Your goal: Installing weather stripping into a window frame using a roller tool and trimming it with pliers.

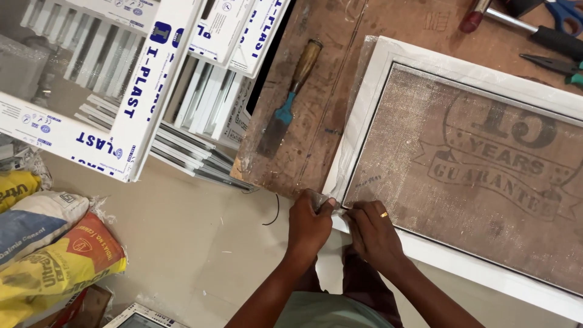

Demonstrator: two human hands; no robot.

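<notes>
At the near corner of the white mesh-screen frame (388, 58), both hands meet: the left hand (308, 226) is closed, pinching a bit of clear plastic film (320, 200) between thumb and fingers right at the corner, while the right hand (371, 234), a ring on one finger, presses curled fingers against the frame's near rail just beside it. The frame lies flat on the brown table (316, 121), its near edge overhanging the table's edge above the floor (200, 243). Left of the frame a strip of table stays bare except for a wooden-handled chisel (286, 100), well apart from the hands. Pliers (555, 65) lie at the far right. White profile sections (121, 73) crowd the floor to the left, cement bags (54, 249) below them.
</notes>
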